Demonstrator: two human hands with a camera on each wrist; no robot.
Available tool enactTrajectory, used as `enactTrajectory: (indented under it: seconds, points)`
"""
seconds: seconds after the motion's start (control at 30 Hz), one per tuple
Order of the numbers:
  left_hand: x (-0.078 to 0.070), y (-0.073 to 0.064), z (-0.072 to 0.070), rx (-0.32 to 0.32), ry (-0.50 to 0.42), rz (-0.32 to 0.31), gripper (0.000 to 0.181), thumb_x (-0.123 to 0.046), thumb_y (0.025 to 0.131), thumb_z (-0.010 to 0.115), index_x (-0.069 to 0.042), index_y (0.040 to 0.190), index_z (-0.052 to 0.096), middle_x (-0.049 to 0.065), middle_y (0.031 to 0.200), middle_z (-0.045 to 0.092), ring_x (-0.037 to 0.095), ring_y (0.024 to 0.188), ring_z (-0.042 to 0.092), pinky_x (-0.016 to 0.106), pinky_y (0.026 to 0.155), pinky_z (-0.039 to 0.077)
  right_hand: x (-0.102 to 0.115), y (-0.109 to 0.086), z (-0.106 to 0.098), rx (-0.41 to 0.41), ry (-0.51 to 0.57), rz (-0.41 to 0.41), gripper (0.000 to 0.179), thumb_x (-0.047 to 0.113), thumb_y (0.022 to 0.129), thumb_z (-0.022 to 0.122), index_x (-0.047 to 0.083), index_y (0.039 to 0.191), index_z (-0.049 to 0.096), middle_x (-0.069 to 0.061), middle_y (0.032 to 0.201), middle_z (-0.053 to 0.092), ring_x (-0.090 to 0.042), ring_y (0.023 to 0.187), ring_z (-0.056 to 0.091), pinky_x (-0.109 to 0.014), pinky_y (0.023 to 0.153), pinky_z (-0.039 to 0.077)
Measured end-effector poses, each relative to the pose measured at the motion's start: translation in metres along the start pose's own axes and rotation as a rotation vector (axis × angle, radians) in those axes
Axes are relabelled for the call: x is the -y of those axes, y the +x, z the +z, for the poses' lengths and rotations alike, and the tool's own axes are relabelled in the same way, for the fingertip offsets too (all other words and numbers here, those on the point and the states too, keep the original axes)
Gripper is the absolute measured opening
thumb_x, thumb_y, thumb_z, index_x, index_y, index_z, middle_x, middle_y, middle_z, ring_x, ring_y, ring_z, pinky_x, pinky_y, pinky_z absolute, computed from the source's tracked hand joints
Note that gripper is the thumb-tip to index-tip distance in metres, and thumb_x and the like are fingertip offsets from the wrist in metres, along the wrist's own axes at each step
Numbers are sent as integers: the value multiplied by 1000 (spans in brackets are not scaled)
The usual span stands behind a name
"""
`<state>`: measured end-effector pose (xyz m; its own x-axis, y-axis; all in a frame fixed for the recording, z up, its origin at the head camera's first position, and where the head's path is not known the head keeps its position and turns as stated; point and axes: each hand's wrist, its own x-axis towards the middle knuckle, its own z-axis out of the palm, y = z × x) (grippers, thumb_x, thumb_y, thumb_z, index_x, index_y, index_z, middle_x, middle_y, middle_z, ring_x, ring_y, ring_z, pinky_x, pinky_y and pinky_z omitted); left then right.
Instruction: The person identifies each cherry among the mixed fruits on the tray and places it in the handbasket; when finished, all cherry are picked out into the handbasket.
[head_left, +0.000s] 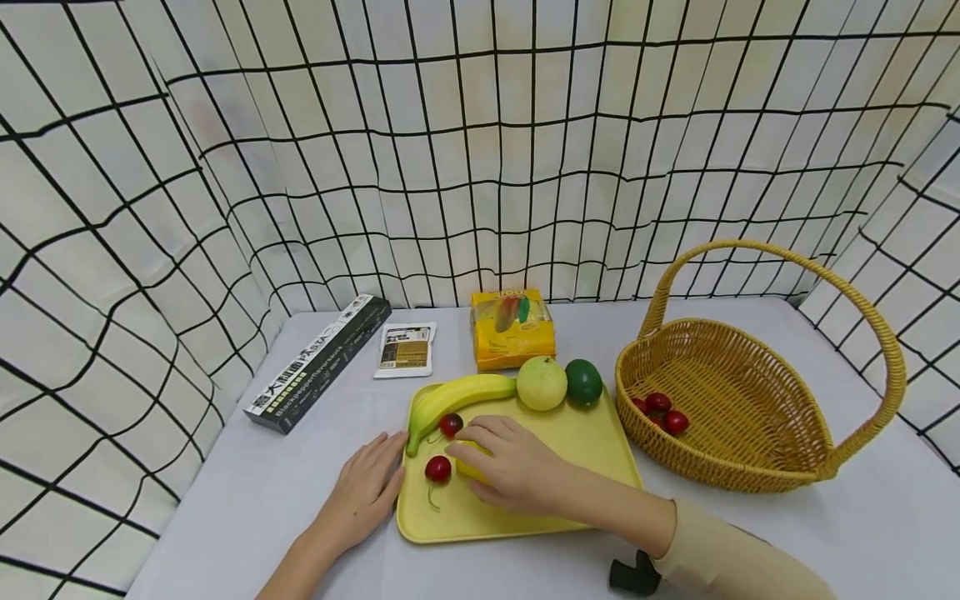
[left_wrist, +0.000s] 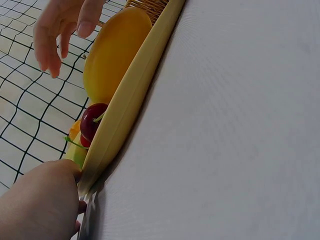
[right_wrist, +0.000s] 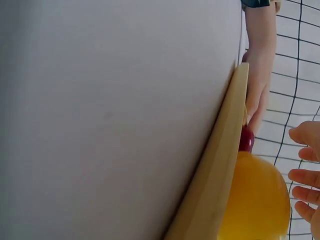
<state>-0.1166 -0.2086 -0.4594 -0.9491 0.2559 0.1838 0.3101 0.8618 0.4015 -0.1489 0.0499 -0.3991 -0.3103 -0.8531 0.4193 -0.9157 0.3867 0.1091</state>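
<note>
A yellow tray [head_left: 480, 523] holds a mango [left_wrist: 117, 55], a banana [head_left: 457, 393], a light green round fruit [head_left: 542, 383], a dark green fruit [head_left: 583, 382] and two cherries, one [head_left: 451, 426] by the banana and another [head_left: 438, 469] nearer the front. Over the mango, my right hand [head_left: 513, 465] partly hides it in the head view. In the right wrist view a gap shows between its loosely spread fingers [right_wrist: 305, 176] and the mango. My left hand [head_left: 363, 492] lies on the table with relaxed fingers, fingertips and thumb at the tray's left edge.
To the tray's right stands a wicker basket [head_left: 720, 467] with a tall handle and several cherries inside. Behind the tray sits a yellow mango-print package [head_left: 513, 333]. A white packet [head_left: 406, 350] and a long black box [head_left: 322, 362] lie at the back left. Black-grid white fabric surrounds the table.
</note>
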Motion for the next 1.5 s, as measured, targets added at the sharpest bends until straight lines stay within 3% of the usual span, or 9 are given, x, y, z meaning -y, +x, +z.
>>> enactTrajectory:
  seconds: [0.27, 0.53, 0.73, 0.93, 1.3, 1.5]
  points:
    - [1, -1, 0, -2, -4, 6, 48, -22, 96, 46, -8, 141, 36, 10, 140, 41, 30, 132, 29, 52, 106, 20, 9, 14, 11, 66, -4, -48, 46, 33, 81, 68, 15, 120, 52, -2, 115, 54, -18, 111, 46, -29, 102, 33]
    - [0, 0, 0, -9, -6, 8, 48, -22, 95, 47, -8, 140, 37, 10, 139, 42, 31, 131, 30, 53, 105, 21, 9, 19, 23, 68, -12, -70, 35, 29, 83, 66, 17, 114, 58, 4, 107, 57, -16, 107, 45, -27, 98, 34]
    - [0, 1, -1, 13, -13, -5, 49, -24, 96, 46, -9, 141, 35, 9, 140, 40, 29, 132, 28, 51, 106, 20, 7, 21, 29, 88, -39, -98, 35, 30, 82, 67, 17, 113, 59, 5, 104, 59, -14, 103, 47, -27, 98, 34]
    - [2, 0, 1, -3, -2, 13, 48, -23, 95, 47, -8, 140, 36, 10, 139, 42, 31, 131, 30, 53, 105, 21, 9, 22, 31, 87, -57, -121, 32, 28, 82, 68, 18, 112, 59, 5, 102, 59, -13, 102, 49, -27, 98, 35]
    - [2, 0, 1, -18, -1, 18, 48, -23, 95, 47, -7, 140, 38, 10, 138, 43, 31, 130, 31, 53, 105, 22, 15, 25, 37, 102, -131, -109, 20, 27, 92, 54, 21, 110, 60, 5, 98, 58, -13, 98, 48, -29, 95, 36]
    - [2, -1, 1, -21, -3, 19, 48, -22, 95, 47, -7, 139, 38, 10, 139, 43, 31, 130, 31, 53, 105, 23, 16, 24, 39, 86, -146, -133, 17, 27, 92, 54, 21, 107, 61, 5, 96, 57, -14, 95, 48, -29, 91, 37]
